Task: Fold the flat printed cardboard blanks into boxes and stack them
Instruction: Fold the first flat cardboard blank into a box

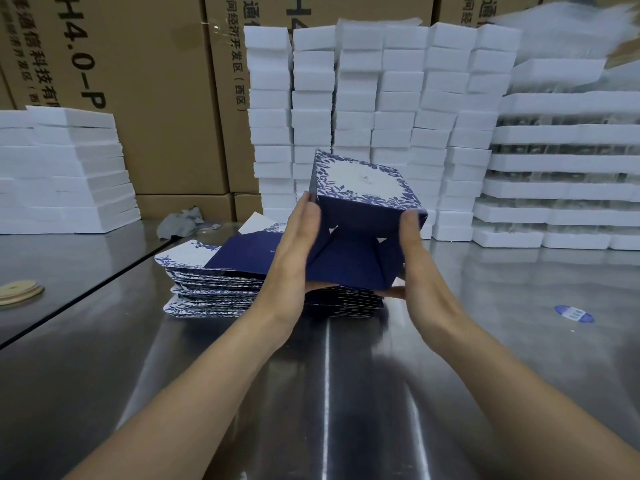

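Observation:
A dark blue box [360, 216] with a white and blue leaf print is held up above the steel table [329, 393], its folded bottom flaps turned toward me. My left hand [294, 244] presses flat against the box's left side with straight fingers. My right hand [412, 258] holds the right side, thumb under the lower edge. Under both hands lies a stack of flat printed blanks [214, 282].
Columns of white foam blocks [374, 109] stand behind the box, more foam at the left [65, 168] and foam trays at the right [561, 164]. Brown cartons [138, 81] form the back wall. A tape roll [19, 291], a grey rag [181, 221] and a blue sticker [573, 313] lie on the table.

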Demonstrator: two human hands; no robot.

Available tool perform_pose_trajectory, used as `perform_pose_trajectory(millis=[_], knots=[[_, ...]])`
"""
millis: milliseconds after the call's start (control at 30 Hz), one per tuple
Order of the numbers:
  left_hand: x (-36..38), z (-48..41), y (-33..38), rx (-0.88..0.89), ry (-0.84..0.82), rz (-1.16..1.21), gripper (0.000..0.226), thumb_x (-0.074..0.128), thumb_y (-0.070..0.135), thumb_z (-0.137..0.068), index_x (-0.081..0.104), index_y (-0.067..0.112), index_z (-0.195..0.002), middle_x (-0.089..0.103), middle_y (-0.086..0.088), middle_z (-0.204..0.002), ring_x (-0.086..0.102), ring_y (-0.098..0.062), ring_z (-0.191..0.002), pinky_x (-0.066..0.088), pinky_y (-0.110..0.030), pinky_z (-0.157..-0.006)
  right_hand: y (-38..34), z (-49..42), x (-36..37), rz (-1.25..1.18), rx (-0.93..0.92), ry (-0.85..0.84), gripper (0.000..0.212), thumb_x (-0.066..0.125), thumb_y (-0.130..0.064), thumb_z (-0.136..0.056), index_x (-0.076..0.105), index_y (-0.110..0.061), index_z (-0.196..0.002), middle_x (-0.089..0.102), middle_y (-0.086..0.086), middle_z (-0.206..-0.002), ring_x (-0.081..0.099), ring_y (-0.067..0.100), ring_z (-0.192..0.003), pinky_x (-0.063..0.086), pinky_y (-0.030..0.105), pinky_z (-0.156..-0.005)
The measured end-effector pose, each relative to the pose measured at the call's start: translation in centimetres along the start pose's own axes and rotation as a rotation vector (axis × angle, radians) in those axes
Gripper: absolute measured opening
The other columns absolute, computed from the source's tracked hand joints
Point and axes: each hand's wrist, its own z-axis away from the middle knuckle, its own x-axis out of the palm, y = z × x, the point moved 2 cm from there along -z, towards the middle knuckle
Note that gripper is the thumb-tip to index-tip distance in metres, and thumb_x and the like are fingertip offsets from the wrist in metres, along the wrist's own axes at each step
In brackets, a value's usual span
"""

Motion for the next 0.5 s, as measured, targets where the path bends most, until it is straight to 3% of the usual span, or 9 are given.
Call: perform_pose_trajectory(millis=[67, 233, 300, 367, 433, 500], knots=[[0.0, 0.1, 0.5, 0.007, -0.011, -0.002, 0.07, 0.034, 0.078, -0.097, 0.047, 0.041, -0.155, 0.059, 0.012, -0.152, 0.061, -0.013, -0.135, 0.055, -0.057, -0.106, -0.7, 0.0, -0.1, -0.04, 0.041, 0.009, 0.046, 0.023, -0.09, -0.082, 0.067, -0.077, -0.083, 0.077, -0.031, -0.096, 0.074, -0.007, -0.092, 0.061, 0.028, -0.079], [-0.3, 0.1, 0.9, 0.007, -0.003, -0.024, 0.072, 0.025, 0.075, -0.098, 0.045, 0.039, -0.157, 0.062, 0.01, -0.149, 0.065, -0.013, -0.131, 0.051, -0.058, -0.111, -1.7, 0.2, -0.2, -0.058, -0.069, 0.045, 0.036, 0.033, -0.081, -0.09, 0.068, -0.076, -0.085, 0.076, -0.032, -0.102, 0.073, -0.006, -0.097, 0.052, 0.031, -0.089], [-0.5, 0.2, 1.2, 0.014, 0.012, -0.03, 0.073, 0.027, 0.081, -0.097, 0.048, 0.043, -0.155, 0.068, 0.006, -0.143, 0.064, -0.018, -0.133, 0.044, -0.056, -0.117, -1.9, 0.2, -0.2, -0.069, -0.164, 0.073, 0.032, 0.042, -0.075, -0.09, 0.073, -0.068, -0.098, 0.075, -0.028, -0.117, 0.069, -0.004, -0.113, 0.05, 0.029, -0.1], [-0.7, 0.2, 1.4, 0.032, 0.032, -0.046, 0.073, 0.027, 0.083, -0.093, 0.052, 0.047, -0.152, 0.063, 0.002, -0.148, 0.052, -0.026, -0.144, 0.035, -0.055, -0.123, -1.9, 0.0, -0.7, -0.077, -0.251, 0.113, 0.04, 0.047, -0.058, -0.091, 0.074, -0.047, -0.119, 0.075, -0.022, -0.121, 0.068, -0.003, -0.115, 0.051, 0.016, -0.096], [-0.8, 0.2, 1.8, 0.083, 0.037, -0.075, 0.074, 0.027, 0.084, -0.089, 0.053, 0.05, -0.15, 0.054, 0.014, -0.157, 0.042, -0.016, -0.151, 0.028, -0.051, -0.126, -1.5, -0.1, -1.3, -0.037, -0.315, 0.119, 0.048, 0.049, -0.032, -0.094, 0.065, -0.028, -0.139, 0.075, -0.017, -0.123, 0.067, -0.002, -0.108, 0.049, 0.01, -0.086], [-0.7, 0.4, 2.2, 0.134, 0.045, -0.084, 0.068, 0.031, 0.086, -0.084, 0.055, 0.058, -0.141, 0.052, 0.024, -0.156, 0.04, -0.006, -0.151, 0.027, -0.048, -0.127, -1.2, -0.2, -1.6, 0.053, -0.372, 0.161, 0.063, 0.053, -0.014, -0.089, 0.055, -0.027, -0.151, 0.068, -0.016, -0.132, 0.063, -0.004, -0.113, 0.049, 0.013, -0.091]])
